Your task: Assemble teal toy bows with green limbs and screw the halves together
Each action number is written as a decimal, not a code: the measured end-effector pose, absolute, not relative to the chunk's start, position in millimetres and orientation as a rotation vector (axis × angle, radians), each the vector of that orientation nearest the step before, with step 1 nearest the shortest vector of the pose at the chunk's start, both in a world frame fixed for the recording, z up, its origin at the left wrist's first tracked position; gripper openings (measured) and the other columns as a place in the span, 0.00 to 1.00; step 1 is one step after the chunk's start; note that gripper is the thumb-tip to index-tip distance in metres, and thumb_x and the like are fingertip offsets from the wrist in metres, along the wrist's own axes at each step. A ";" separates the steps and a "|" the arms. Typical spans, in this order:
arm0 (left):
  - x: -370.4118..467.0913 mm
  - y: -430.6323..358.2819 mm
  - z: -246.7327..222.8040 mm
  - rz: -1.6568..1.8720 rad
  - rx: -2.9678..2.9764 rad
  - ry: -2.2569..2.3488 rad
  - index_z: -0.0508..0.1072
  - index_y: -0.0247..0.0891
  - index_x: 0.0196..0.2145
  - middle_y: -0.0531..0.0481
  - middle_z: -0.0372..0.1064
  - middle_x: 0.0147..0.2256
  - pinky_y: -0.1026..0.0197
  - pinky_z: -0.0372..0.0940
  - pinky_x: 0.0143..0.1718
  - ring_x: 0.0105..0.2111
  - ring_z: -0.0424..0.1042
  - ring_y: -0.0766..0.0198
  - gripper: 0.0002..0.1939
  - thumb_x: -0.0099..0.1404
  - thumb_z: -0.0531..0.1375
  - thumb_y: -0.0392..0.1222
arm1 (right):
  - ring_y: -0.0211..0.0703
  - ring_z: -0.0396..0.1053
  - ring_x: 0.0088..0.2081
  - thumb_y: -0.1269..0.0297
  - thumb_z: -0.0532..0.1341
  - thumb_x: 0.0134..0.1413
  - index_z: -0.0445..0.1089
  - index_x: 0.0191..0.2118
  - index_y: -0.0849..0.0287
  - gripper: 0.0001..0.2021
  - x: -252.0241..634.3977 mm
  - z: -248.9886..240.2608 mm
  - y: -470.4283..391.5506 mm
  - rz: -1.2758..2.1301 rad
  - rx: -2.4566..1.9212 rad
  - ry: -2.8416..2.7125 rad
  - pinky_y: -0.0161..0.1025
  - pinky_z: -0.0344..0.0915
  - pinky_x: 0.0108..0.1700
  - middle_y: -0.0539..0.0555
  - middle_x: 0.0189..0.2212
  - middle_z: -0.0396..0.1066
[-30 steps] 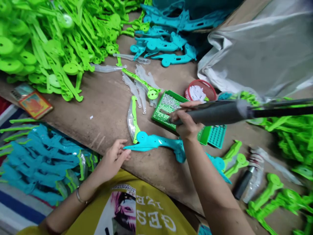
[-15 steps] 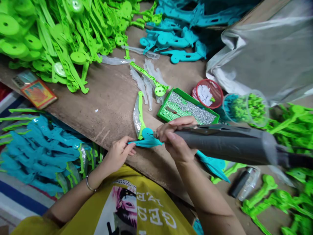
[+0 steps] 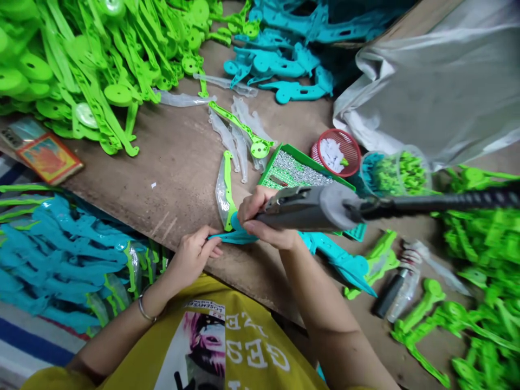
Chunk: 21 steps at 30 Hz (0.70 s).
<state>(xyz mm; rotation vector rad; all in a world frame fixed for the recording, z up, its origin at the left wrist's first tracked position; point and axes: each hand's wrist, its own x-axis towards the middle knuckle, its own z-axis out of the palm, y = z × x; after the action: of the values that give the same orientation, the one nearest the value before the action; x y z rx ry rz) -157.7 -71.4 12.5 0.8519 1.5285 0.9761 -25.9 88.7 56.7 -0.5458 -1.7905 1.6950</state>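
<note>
My left hand [image 3: 195, 257] is closed on the pointed end of a turquoise plastic piece [image 3: 233, 238] near the table's front edge. In my right hand [image 3: 270, 225] is a dark grey, corded electric screwdriver [image 3: 309, 207]. Its tip is hidden behind my fingers, over the rounded end of the turquoise piece. Attached to or touching that end is a green arm with a clear blade [image 3: 225, 192], pointing away from me. Just beyond my right hand lies a green perforated tray [image 3: 347, 187] of small silver screws.
Green plastic parts [image 3: 97, 70] are heaped at the back left. Turquoise parts lie at the back [image 3: 280, 65] and below left [image 3: 60, 254]. A red basket [image 3: 352, 151] and a clear tub of small pieces [image 3: 422, 168] stand behind the tray. A black-handled tool [image 3: 390, 295] lies at right.
My right hand has moved left over the turquoise piece, and the screwdriver has swung to a steeper angle, its back end toward the camera. My left hand keeps its hold.
</note>
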 end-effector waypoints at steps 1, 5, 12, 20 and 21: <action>-157.6 -71.6 12.0 0.977 0.852 1.533 0.71 0.38 0.40 0.51 0.76 0.29 0.60 0.77 0.33 0.30 0.79 0.62 0.13 0.70 0.55 0.50 | 0.36 0.62 0.20 0.51 0.69 0.45 0.62 0.25 0.52 0.16 -27.5 56.1 88.5 1.701 -0.537 -1.805 0.38 0.63 0.22 0.44 0.17 0.62; -157.7 -72.4 10.2 0.988 0.853 1.550 0.71 0.37 0.41 0.50 0.76 0.30 0.60 0.77 0.33 0.30 0.79 0.62 0.14 0.70 0.55 0.52 | 0.36 0.62 0.20 0.52 0.67 0.48 0.65 0.31 0.53 0.14 -24.2 54.6 81.5 1.644 -0.548 -1.794 0.38 0.63 0.23 0.44 0.18 0.63; -158.5 -72.3 12.7 0.997 0.853 1.525 0.73 0.36 0.41 0.50 0.77 0.28 0.61 0.76 0.33 0.29 0.79 0.61 0.16 0.67 0.59 0.53 | 0.38 0.60 0.18 0.53 0.65 0.48 0.67 0.37 0.50 0.12 12.2 77.4 94.5 1.204 -0.700 -1.368 0.42 0.65 0.26 0.42 0.16 0.59; -155.5 -74.6 9.4 1.072 0.766 1.465 0.73 0.35 0.40 0.49 0.77 0.30 0.60 0.76 0.34 0.30 0.79 0.62 0.18 0.67 0.59 0.54 | 0.43 0.71 0.36 0.61 0.69 0.44 0.68 0.42 0.51 0.17 54.2 58.7 109.7 1.043 -1.001 -1.289 0.44 0.68 0.43 0.48 0.33 0.70; -154.6 -75.1 9.4 1.089 0.747 1.458 0.72 0.35 0.40 0.49 0.77 0.30 0.60 0.76 0.34 0.30 0.79 0.62 0.18 0.67 0.59 0.55 | 0.43 0.71 0.39 0.62 0.70 0.43 0.68 0.43 0.51 0.19 57.9 56.8 106.0 1.002 -1.063 -1.296 0.44 0.67 0.46 0.48 0.36 0.70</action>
<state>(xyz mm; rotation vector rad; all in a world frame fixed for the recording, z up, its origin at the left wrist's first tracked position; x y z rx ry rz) -154.6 -75.1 9.4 0.7473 1.4580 1.0894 57.9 106.0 56.8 -1.0631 -1.2955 1.0015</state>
